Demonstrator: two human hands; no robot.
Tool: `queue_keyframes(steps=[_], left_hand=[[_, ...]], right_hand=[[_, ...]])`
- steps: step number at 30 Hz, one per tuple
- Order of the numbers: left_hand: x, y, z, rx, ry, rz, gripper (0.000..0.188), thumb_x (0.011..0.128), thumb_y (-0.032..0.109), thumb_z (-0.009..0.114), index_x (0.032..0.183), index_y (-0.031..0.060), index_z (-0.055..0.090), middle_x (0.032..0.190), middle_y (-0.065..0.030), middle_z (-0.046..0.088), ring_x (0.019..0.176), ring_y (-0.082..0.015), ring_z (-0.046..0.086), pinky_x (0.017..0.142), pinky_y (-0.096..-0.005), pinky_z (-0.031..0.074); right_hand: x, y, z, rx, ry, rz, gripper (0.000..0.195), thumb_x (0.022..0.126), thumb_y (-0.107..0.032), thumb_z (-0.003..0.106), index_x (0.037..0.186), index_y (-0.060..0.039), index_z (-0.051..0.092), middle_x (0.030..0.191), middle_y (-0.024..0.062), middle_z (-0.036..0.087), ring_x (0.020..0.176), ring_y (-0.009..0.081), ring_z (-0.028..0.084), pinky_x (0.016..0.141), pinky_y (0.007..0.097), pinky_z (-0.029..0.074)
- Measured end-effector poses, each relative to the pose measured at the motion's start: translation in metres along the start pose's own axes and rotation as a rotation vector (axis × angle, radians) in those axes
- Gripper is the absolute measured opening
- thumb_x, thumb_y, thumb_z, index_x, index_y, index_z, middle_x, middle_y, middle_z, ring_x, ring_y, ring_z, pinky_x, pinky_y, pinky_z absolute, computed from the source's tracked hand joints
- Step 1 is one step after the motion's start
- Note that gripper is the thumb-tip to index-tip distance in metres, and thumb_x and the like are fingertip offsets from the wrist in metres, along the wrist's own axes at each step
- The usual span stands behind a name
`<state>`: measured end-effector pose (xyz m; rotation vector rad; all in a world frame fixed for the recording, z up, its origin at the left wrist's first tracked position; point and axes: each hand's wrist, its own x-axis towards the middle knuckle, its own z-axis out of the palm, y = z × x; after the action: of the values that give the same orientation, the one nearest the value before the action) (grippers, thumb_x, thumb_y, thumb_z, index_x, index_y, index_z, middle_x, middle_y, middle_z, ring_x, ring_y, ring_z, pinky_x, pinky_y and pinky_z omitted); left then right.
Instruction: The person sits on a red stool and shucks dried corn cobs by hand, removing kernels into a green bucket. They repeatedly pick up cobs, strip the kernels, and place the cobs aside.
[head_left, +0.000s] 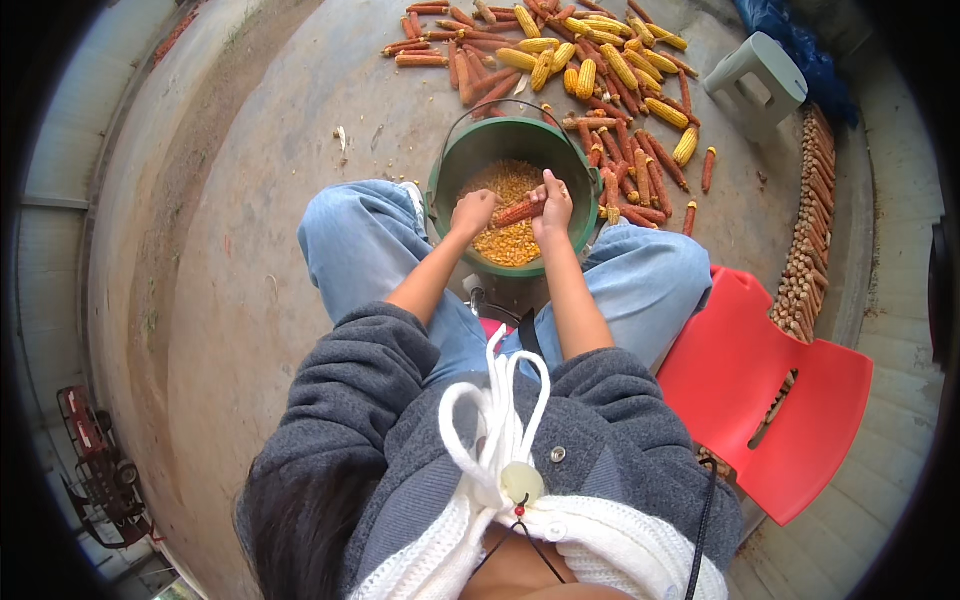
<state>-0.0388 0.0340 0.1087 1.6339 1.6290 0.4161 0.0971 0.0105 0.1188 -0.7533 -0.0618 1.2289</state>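
Note:
A green bucket (517, 141) with a thin wire handle stands between my bent knees. Loose yellow corn kernels (510, 247) cover its bottom. Over them, my right hand (553, 206) grips one end of a reddish corn cob (517, 214), which looks mostly stripped of kernels. My left hand (474, 213) is curled at the cob's other end, inside the bucket's outline. Its fingertips are turned away, so whether they grip the cob or only lie against it is hidden.
Beyond the bucket, bare red cobs (480, 71) and yellow ears of corn (619, 67) lie heaped on the concrete floor (247, 195). A pale plastic stool (772, 64) stands at the upper right. A red chair (772, 382) is close on my right, beside stacked cobs (806, 247).

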Motion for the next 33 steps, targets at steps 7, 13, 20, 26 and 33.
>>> queue_keyframes(steps=[7, 13, 20, 26, 33], left_hand=[[-0.02, 0.017, 0.0, 0.143, 0.049, 0.371, 0.041, 0.082, 0.033, 0.033, 0.068, 0.0077, 0.061, 0.066, -0.0154, 0.058, 0.071, -0.0312, 0.056, 0.068, -0.0406, 0.042], [-0.019, 0.012, -0.003, 0.167, -0.144, 0.312, 0.047, 0.083, 0.034, 0.032, 0.057, 0.0042, 0.058, 0.057, -0.0148, 0.056, 0.058, -0.0328, 0.056, 0.059, -0.0408, 0.044], [-0.012, 0.009, -0.009, -0.007, -0.326, 0.202, 0.051, 0.082, 0.037, 0.037, 0.055, -0.0024, 0.056, 0.051, -0.0132, 0.054, 0.049, -0.0208, 0.053, 0.05, -0.0321, 0.043], [-0.014, 0.03, -0.02, -0.138, -0.477, 0.08, 0.051, 0.082, 0.038, 0.038, 0.055, -0.003, 0.052, 0.048, -0.0063, 0.047, 0.043, -0.0134, 0.045, 0.043, -0.028, 0.037], [-0.013, 0.036, -0.026, -0.281, -0.664, -0.011, 0.042, 0.083, 0.034, 0.039, 0.059, 0.001, 0.049, 0.048, -0.0016, 0.04, 0.036, -0.0089, 0.035, 0.034, -0.0239, 0.029]], right_hand=[[0.004, -0.003, -0.013, 0.156, 0.186, 0.038, 0.024, 0.079, -0.014, 0.056, 0.063, -0.013, 0.038, 0.047, -0.002, 0.036, 0.044, 0.0095, 0.037, 0.049, 0.0263, 0.038], [0.003, -0.001, -0.015, 0.067, 0.055, 0.096, 0.027, 0.079, -0.014, 0.055, 0.059, -0.015, 0.037, 0.046, -0.0034, 0.032, 0.042, 0.0093, 0.035, 0.052, 0.0269, 0.039], [-0.003, -0.012, -0.006, 0.019, -0.208, 0.103, 0.03, 0.082, -0.016, 0.051, 0.056, -0.0151, 0.035, 0.046, -0.004, 0.028, 0.042, 0.0079, 0.033, 0.057, 0.0289, 0.044], [-0.004, -0.028, 0.0, 0.02, -0.334, 0.098, 0.033, 0.084, -0.018, 0.048, 0.056, -0.0148, 0.032, 0.046, -0.0037, 0.026, 0.043, 0.0082, 0.031, 0.059, 0.0287, 0.043], [-0.008, -0.035, 0.004, 0.096, -0.468, 0.099, 0.028, 0.086, -0.02, 0.046, 0.06, -0.0141, 0.037, 0.046, -0.0043, 0.024, 0.044, 0.0068, 0.029, 0.062, 0.0268, 0.038]])
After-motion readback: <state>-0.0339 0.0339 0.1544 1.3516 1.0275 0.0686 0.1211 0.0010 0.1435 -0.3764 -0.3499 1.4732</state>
